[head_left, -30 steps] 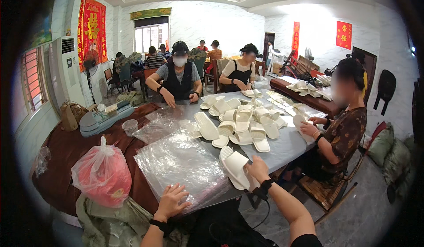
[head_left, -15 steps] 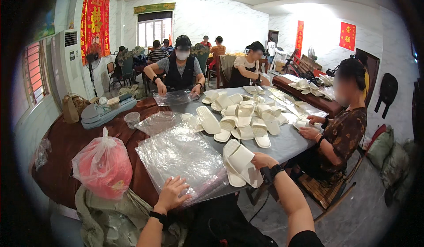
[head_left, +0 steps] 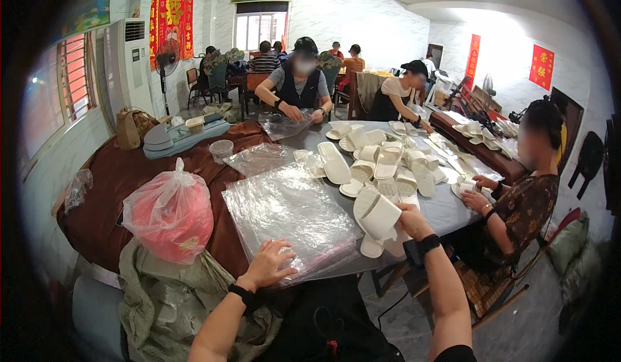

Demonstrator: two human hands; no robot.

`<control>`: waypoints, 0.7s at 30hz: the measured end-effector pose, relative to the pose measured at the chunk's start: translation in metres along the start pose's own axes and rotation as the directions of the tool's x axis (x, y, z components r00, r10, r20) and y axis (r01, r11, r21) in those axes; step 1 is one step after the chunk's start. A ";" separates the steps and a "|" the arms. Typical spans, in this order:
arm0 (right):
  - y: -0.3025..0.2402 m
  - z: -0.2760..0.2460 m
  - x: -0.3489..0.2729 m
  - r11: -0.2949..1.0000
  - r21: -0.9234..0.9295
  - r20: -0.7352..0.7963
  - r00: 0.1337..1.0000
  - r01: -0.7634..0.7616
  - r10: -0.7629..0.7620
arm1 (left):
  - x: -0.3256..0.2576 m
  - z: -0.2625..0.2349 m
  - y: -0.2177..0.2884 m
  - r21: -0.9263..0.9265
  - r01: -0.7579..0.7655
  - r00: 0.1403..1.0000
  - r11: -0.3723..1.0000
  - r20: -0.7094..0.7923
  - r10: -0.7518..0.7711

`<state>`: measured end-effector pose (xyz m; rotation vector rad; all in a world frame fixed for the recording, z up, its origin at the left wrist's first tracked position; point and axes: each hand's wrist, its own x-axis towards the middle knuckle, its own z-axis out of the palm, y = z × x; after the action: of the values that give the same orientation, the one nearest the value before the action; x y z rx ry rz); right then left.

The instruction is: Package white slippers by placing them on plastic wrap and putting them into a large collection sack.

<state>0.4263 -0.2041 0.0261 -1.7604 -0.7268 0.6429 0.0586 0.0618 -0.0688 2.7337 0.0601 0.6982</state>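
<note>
My left hand (head_left: 270, 263) lies with its fingers apart on the near edge of a stack of clear plastic bags (head_left: 288, 210), close to the table's front edge. My right hand (head_left: 416, 223) is closed on the side of a cream slipper (head_left: 378, 214), which has a wide strap and is tilted toe upward. Parts of other cream slipper pieces show beneath it, and how they lie is partly hidden. Beyond my right hand a heap of cream slippers (head_left: 388, 158) covers the middle of the table.
A knotted bag with pink contents (head_left: 169, 213) sits left, on a brown cloth (head_left: 97, 200). Further back are a clear tub (head_left: 221, 149) and a blue-grey case (head_left: 184, 141). Co-workers sit across and at the right; one handles plastic film (head_left: 284, 126). A greenish sack (head_left: 155, 297) is below left.
The whole view has shifted, with the scene now further right. My right hand has lifted and tilted the slipper off the one under it. My left hand stays on the bags.
</note>
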 end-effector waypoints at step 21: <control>-0.080 0.212 -0.067 0.846 -0.145 0.201 0.852 0.514 -0.483 | -0.003 -0.012 0.041 -0.976 0.209 0.920 0.062 0.175 -0.350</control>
<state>0.2148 -0.1019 0.0486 -1.6023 -1.3449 0.3589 0.0483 0.0265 -0.0475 1.2346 0.1013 0.4565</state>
